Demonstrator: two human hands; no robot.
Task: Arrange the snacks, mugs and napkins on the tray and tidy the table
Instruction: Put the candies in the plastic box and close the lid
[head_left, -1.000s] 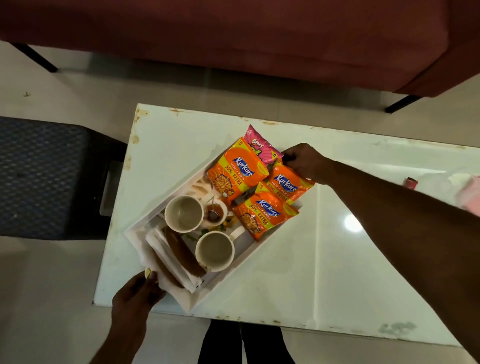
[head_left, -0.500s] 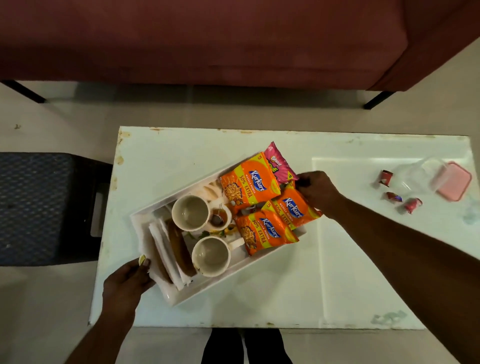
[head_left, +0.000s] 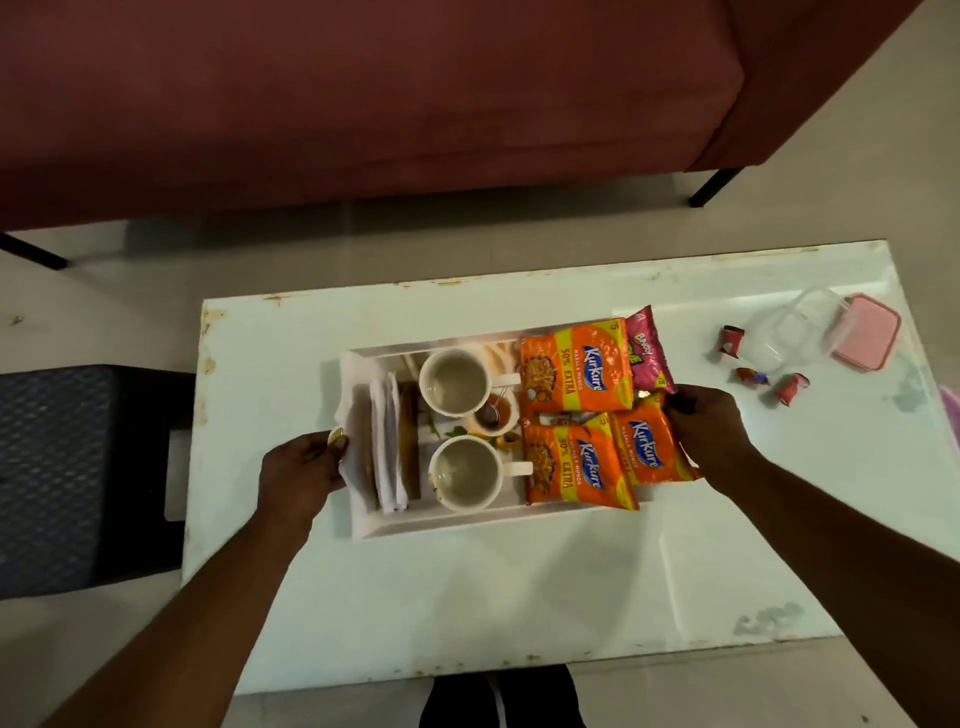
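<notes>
Hands (head_left: 301, 470) at loaded tray's (head_left: 467, 525) ends

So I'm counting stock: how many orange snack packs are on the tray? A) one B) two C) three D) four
C: three orange packs lie at the right end of the tray, plus one pink pack.

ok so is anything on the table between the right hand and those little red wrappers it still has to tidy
Nothing visible. The right hand grips the tray's right end, and only bare white table lies between it and the red wrappers. The clear container and its pink lid sit beyond the wrappers.
</notes>
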